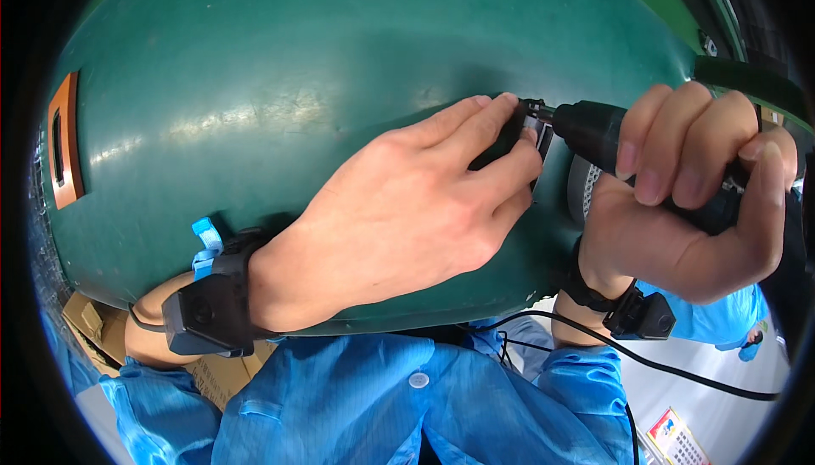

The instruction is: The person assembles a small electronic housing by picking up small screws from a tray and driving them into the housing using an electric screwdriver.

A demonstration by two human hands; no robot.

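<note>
My left hand (407,185) presses a small black part (499,146) against the green tabletop, fingers closed over it. Most of that part is hidden under the fingers, so its kind does not show. Along its right side runs a narrow silvery strip. Wrapped in my right hand (688,176) is a black electric screwdriver (592,132), lying nearly level and pointing left. Its thin metal bit meets the upper right end of the black part, close to my left fingertips. Whether the bit sits on a screw is too small to tell.
The green table (255,49) spreads before me. An orange-brown frame with a dark slot (70,142) lies at its far left edge. A pale perforated round thing (583,185) is half hidden beside my right wrist. Cardboard (95,325) sits lower left; a black cable (679,372) crosses lower right.
</note>
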